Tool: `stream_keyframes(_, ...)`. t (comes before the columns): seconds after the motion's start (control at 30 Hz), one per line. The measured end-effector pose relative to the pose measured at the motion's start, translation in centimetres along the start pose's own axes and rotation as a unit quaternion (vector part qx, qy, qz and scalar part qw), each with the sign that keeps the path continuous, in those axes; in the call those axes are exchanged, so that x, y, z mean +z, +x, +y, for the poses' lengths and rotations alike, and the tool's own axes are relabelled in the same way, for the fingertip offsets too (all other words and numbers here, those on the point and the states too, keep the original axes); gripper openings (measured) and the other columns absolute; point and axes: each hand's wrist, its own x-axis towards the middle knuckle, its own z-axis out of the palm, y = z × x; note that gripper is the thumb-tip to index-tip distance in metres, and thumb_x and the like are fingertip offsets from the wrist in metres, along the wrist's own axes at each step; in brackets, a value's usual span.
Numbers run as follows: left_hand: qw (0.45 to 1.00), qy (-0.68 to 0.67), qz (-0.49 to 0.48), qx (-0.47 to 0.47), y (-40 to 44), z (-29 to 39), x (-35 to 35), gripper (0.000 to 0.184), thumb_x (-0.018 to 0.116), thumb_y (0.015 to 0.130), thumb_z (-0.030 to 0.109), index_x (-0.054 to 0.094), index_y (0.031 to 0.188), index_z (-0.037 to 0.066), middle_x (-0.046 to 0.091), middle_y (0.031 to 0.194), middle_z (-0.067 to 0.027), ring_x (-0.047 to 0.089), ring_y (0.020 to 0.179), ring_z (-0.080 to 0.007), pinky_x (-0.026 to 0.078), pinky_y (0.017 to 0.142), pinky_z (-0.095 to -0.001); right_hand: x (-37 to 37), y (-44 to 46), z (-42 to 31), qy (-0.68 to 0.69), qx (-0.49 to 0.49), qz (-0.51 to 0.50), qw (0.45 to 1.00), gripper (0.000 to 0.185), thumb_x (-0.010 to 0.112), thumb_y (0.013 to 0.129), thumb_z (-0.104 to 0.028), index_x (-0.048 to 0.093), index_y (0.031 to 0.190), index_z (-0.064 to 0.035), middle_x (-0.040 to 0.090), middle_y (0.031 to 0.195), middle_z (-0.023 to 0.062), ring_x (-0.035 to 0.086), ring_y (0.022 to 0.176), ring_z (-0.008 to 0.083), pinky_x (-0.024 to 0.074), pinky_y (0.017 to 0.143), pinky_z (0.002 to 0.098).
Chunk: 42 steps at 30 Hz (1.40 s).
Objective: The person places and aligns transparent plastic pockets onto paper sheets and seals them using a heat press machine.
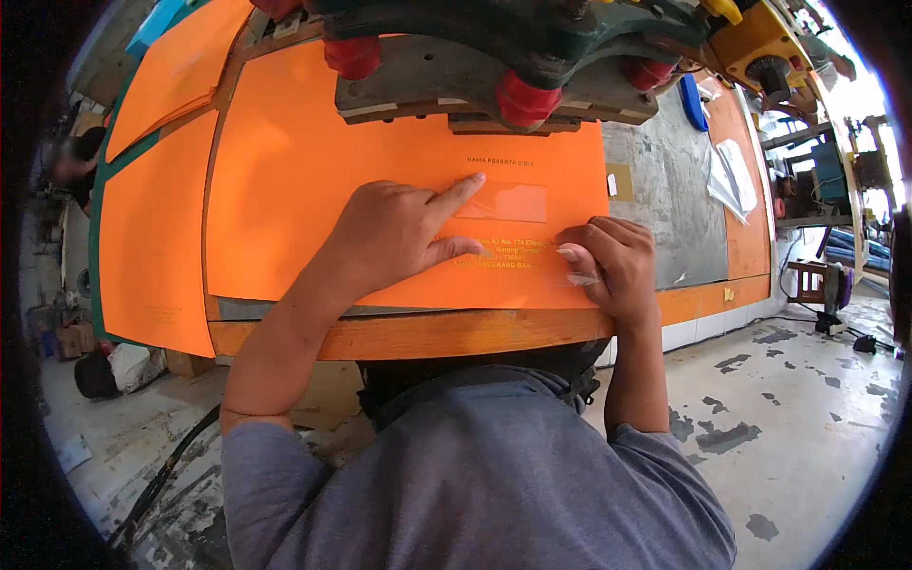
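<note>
A large orange sheet [285, 171] with gold printed lettering lies on the wood-edged worktable in front of me. On it, between the upper line of text and the lower block, rests a small clear plastic rectangle [508, 202]. My left hand [394, 233] is on the sheet left of this rectangle, index finger stretched out to its upper left and thumb apart near the lower text. At the rectangle's lower right, my right hand [617, 261] has its fingers curled in, with a small piece of clear film [581, 279] at them.
A green machine [465, 43] with red knobs overhangs the sheet's far edge. More orange sheets [152, 228] lie at the left. Clear plastic pieces [731, 180] and a blue object [693, 103] are at the right. Part of a person [84, 157] shows at far left.
</note>
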Motion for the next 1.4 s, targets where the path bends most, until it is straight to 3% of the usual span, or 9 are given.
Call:
stream_keyframes(0.53, 0.999, 0.028, -0.026, -0.02, 0.4, 1.2, 0.4, 0.073, 0.07, 0.095, 0.06, 0.061, 0.154, 0.018, 0.069, 0.076, -0.0097, 0.072, 0.073, -0.0311, 0.057, 0.069, -0.0452, 0.0, 0.2, -0.3, -0.005, 0.009, -0.013, 1.0, 0.025, 0.081, 0.092, -0.031, 0.073, 0.083, -0.0093, 0.069, 0.075, 0.0073, 0.071, 0.068, 0.0296, 0.0549, 0.065, 0.0422)
stream_keyframes(0.73, 1.0, 0.001, 0.019, -0.005, 0.1, 0.7, 0.6, 0.07, 0.073, 0.094, 0.058, 0.064, 0.15, 0.016, 0.071, 0.077, -0.0094, 0.072, 0.072, -0.0322, 0.057, 0.068, -0.0457, 0.2, 0.2, -0.3, 0.0, 0.021, -0.026, 0.999, 0.025, 0.079, 0.094, -0.033, 0.076, 0.098, -0.0083, 0.077, 0.088, 0.01, 0.075, 0.077, 0.0328, 0.0579, 0.07, 0.0434)
stream_keyframes(0.83, 1.0, 0.002, 0.028, -0.011, 0.0, 0.5, -0.2, 0.064, 0.074, 0.095, 0.056, 0.07, 0.143, 0.014, 0.074, 0.082, -0.0094, 0.073, 0.075, -0.0318, 0.058, 0.069, -0.0446, 0.1, 0.4, -0.6, 0.0, 0.051, -0.043, 0.998, 0.026, 0.079, 0.095, -0.033, 0.077, 0.104, -0.0085, 0.079, 0.094, 0.011, 0.076, 0.081, 0.0337, 0.0589, 0.072, 0.044)
stream_keyframes(0.97, 0.999, 0.006, 0.012, -0.047, -0.2, -0.5, -0.7, 0.054, 0.074, 0.097, 0.052, 0.076, 0.133, 0.013, 0.078, 0.092, -0.0101, 0.075, 0.081, -0.0313, 0.059, 0.072, -0.0437, 0.3, 0.1, -0.1, 0.003, 0.02, -0.036, 0.999, 0.026, 0.075, 0.095, -0.029, 0.077, 0.107, -0.0054, 0.074, 0.084, 0.0116, 0.073, 0.074, 0.0325, 0.0558, 0.07, 0.0425)
stream_keyframes(1.13, 1.0, 0.003, 0.015, -0.025, -0.2, -0.7, -1.1, 0.051, 0.074, 0.098, 0.049, 0.077, 0.131, 0.011, 0.08, 0.1, -0.0124, 0.076, 0.085, -0.0313, 0.059, 0.073, -0.0433, -0.3, -0.3, 0.1, -0.007, 0.012, -0.018, 1.0, 0.029, 0.074, 0.095, -0.03, 0.076, 0.105, -0.0036, 0.074, 0.084, 0.0127, 0.073, 0.074, 0.0335, 0.0559, 0.07, 0.0427)
stream_keyframes(1.2, 0.999, 0.007, 0.007, -0.034, -0.3, -0.5, -1.3, 0.05, 0.074, 0.099, 0.048, 0.077, 0.131, 0.01, 0.08, 0.1, -0.0131, 0.076, 0.084, -0.0317, 0.059, 0.074, -0.0431, -0.5, -0.3, -0.1, 0.045, 0.015, -0.004, 0.999, 0.026, 0.078, 0.097, -0.031, 0.076, 0.107, -0.0078, 0.076, 0.088, 0.0111, 0.076, 0.08, 0.0329, 0.0588, 0.072, 0.0436)
stream_keyframes(1.3, 0.998, 0.04, -0.002, -0.047, -0.3, -0.5, -1.2, 0.05, 0.075, 0.099, 0.045, 0.077, 0.132, 0.008, 0.078, 0.094, -0.0137, 0.074, 0.078, -0.031, 0.058, 0.071, -0.0421, -1.8, -0.6, -0.6, 0.107, 0.07, 0.007, 0.992, 0.024, 0.077, 0.099, -0.028, 0.075, 0.111, -0.0076, 0.071, 0.079, 0.0116, 0.071, 0.066, 0.0284, 0.0548, 0.064, 0.0397)
stream_keyframes(1.37, 0.999, 0.017, 0.016, -0.031, 0.1, 0.1, -1.7, 0.05, 0.076, 0.099, 0.044, 0.077, 0.132, 0.007, 0.078, 0.091, -0.0136, 0.073, 0.075, -0.0302, 0.057, 0.069, -0.0413, -2.5, -0.3, -1.5, 0.133, 0.149, 0.011, 0.98, 0.021, 0.074, 0.098, -0.021, 0.078, 0.11, -0.0044, 0.045, 0.059, 0.0051, 0.051, 0.052, 0.0167, 0.039, 0.056, 0.0352)
stream_keyframes(1.4, 0.999, -0.004, 0.03, -0.03, 0.3, 0.4, -1.8, 0.049, 0.077, 0.098, 0.043, 0.077, 0.132, 0.006, 0.077, 0.088, -0.0136, 0.071, 0.072, -0.0294, 0.056, 0.068, -0.0405, -2.8, -0.5, -1.4, 0.142, 0.166, 0.002, 0.976, 0.019, 0.075, 0.099, -0.018, 0.077, 0.113, -0.0064, 0.04, 0.057, 0.0038, 0.044, 0.049, 0.0136, 0.0348, 0.054, 0.0336)
